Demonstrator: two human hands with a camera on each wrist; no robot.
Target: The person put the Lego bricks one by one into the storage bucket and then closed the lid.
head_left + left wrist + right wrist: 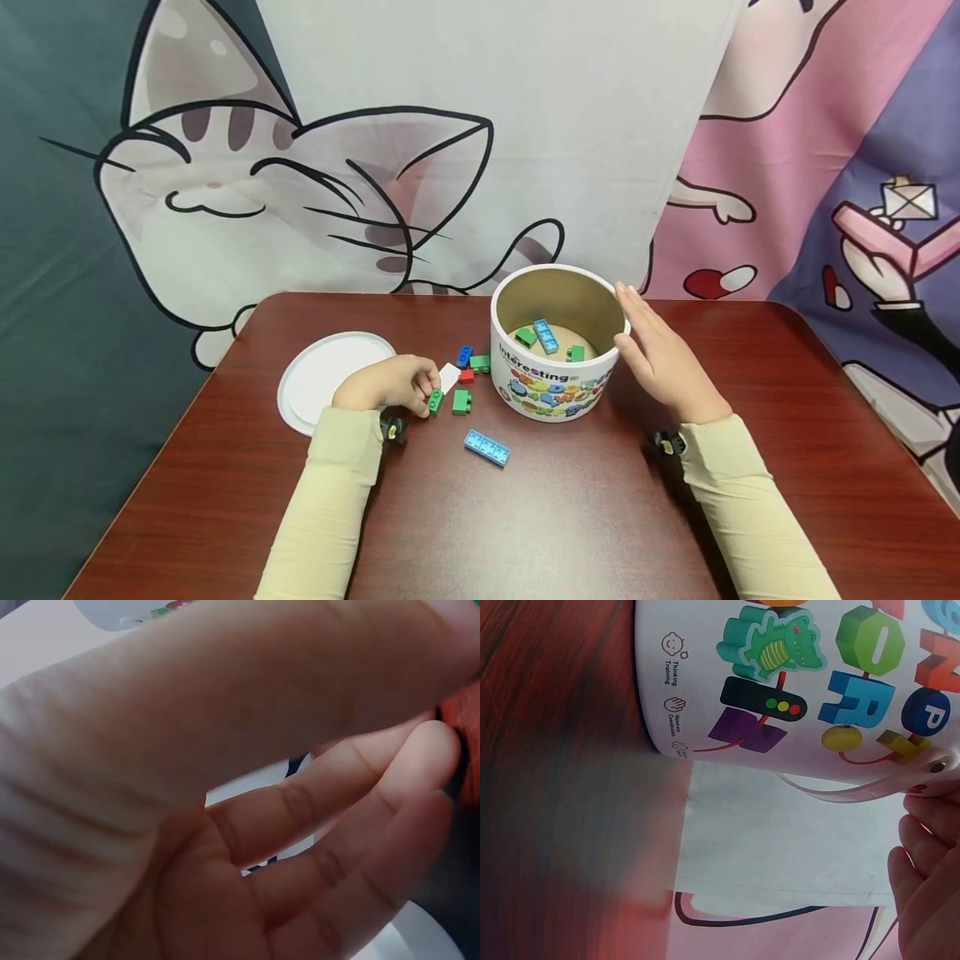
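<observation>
Green brick (435,402) pinched by left hand (392,384), eight o'clock from white bucket (553,385), straight-fingered right hand (664,363) touching at three o'clock

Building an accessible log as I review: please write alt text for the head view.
A person's left hand pinches a green block at a brown table while the right hand touches a white bucket with blocks inside. Loose blocks and a round white lid lie nearby.
</observation>
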